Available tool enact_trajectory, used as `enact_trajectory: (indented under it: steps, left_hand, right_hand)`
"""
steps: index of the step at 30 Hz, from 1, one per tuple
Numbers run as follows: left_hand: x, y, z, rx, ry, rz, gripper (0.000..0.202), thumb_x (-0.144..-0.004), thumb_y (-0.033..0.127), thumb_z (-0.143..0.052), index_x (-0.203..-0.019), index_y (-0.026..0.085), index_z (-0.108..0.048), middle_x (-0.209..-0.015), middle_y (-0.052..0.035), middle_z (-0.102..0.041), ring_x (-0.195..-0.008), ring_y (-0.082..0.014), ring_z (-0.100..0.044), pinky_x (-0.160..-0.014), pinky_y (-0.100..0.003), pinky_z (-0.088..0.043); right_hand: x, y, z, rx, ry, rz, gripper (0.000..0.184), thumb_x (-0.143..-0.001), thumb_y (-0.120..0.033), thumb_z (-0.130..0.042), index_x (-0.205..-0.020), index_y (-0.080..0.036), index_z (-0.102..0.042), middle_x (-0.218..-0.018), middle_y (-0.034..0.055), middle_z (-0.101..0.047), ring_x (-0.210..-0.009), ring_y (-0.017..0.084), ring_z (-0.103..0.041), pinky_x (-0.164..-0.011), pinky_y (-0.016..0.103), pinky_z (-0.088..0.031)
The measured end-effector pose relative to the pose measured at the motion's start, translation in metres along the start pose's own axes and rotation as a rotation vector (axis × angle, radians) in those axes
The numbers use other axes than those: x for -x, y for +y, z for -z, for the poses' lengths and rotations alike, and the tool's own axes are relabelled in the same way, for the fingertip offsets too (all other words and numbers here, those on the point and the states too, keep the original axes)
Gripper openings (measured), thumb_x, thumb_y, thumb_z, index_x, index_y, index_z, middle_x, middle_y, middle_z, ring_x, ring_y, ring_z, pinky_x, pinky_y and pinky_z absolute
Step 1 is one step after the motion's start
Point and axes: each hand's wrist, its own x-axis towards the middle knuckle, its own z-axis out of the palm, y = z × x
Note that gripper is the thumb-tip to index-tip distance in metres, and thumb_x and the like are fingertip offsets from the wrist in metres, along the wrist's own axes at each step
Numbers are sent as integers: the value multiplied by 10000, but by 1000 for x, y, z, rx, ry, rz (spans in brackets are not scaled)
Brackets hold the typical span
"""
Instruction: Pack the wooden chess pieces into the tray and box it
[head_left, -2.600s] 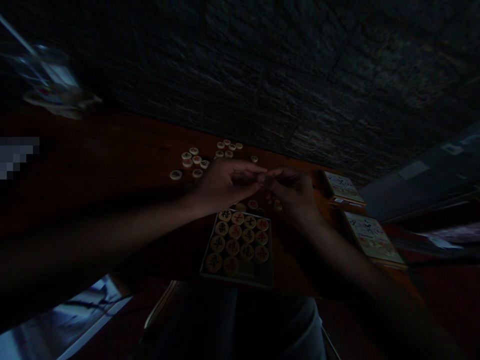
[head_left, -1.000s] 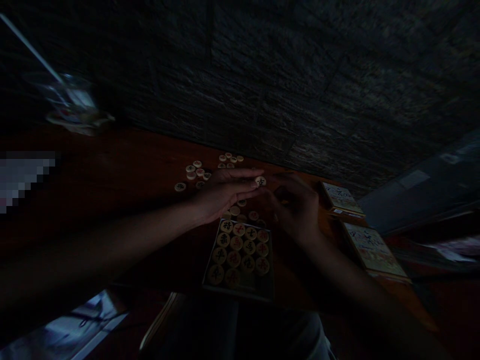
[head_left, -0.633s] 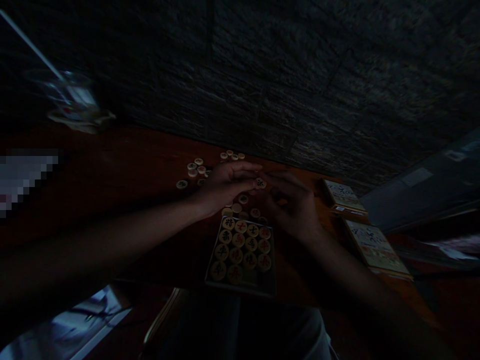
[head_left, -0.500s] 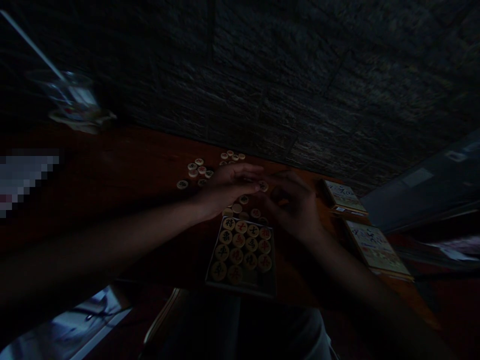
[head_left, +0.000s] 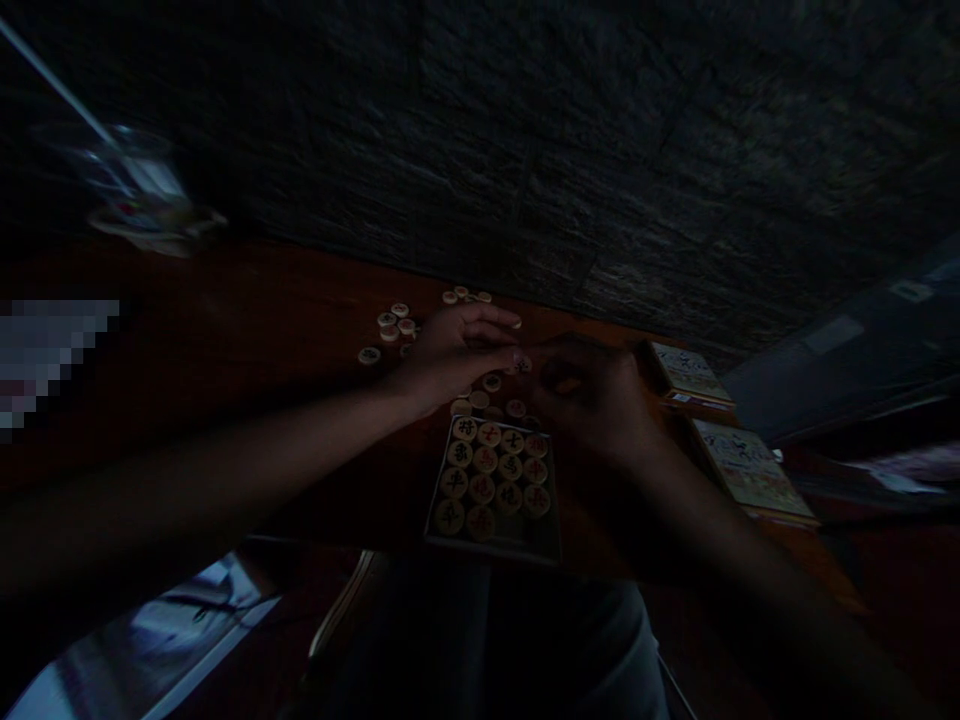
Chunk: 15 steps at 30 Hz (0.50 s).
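A shallow dark tray (head_left: 544, 545) at the table's near edge holds several round wooden chess discs with black or red characters. Just beyond it my left hand (head_left: 450, 355) and my right hand (head_left: 592, 395) meet fingertip to fingertip. My left hand pinches a pale disc (head_left: 523, 364) at its fingertips. My right hand is curled, fingers closed; what it holds is hidden in the dark. A few loose discs (head_left: 491, 385) lie under my hands, next to the tray's far edge.
More loose discs (head_left: 390, 328) are scattered on the reddish wooden table (head_left: 262, 320) farther back. Two printed boxes (head_left: 750, 470) lie at the right. A glass on a coaster (head_left: 139, 195) stands far left. A dark stone wall backs the table.
My hands have stayed together over the tray's far edge. The disc, shown face up at my left fingertips a second ago, is now lower and partly covered between the hands.
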Motion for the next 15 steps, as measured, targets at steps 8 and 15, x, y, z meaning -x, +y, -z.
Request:
enact_trajectory:
  steps: [8,15]
  left_hand:
    - [4,8,-8,124,11,-36,216,-850,335,-798,-966,155,-765,-939,-62,-782,-828,-166,-728,-765,-284,-564]
    - [7,11,-9,124,-16,24,136,-877,286,-748,-906,153,-761,-870,-64,-766,-740,-149,-708,-669,-263,-533]
  right_hand:
    - [12,-22,17,-17,-61,-63,254,-800,-171,-783,-1053,-199,-798,-875,17,-804,-684,156,-731,-611,236,-547]
    - [62,-52,31,-75,-220,-156,375,-719,-75,-736,-1055,-228,-800,-981,13,-829,-787,167,-781,-674,233,-611]
